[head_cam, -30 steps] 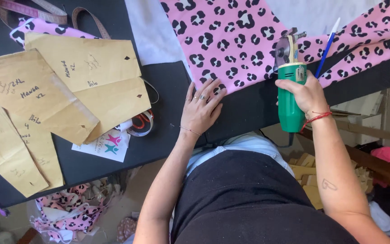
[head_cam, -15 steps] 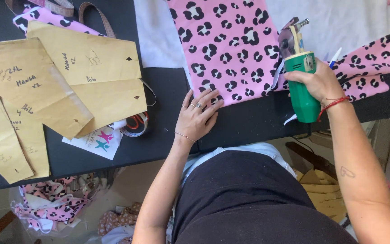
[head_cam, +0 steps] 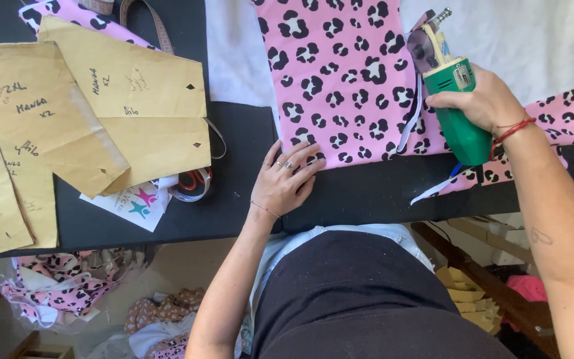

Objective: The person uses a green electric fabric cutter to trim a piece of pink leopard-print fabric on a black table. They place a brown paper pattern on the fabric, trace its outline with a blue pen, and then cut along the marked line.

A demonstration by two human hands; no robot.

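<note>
1. Dark surface (head_cam: 234,199) fills the view, with scrap fabric heaped on the floor at near left.
2. At left lie tan paper patterns (head_cam: 94,126), overlapping, with a tape measure (head_cam: 191,186) peeking out at their near right edge.
3. Left hand (head_cam: 287,179) lies flat, fingers spread, its grip open and holding nothing, fingertips pressing the near edge of the pink spotted fabric (head_cam: 340,80).
4. Right hand (head_cam: 483,103) has its grip closed around the green electric cutter (head_cam: 456,100), which sits over the fabric's right part, near the white cloth (head_cam: 526,40).
5. The cutter's long axis runs near to far, leaning slightly left; its round blade end points far.
6. Risk, as I judge it: the fabric could bunch or slide since only its corner is pinned, and the trailing cord could snag near the blade.
</note>
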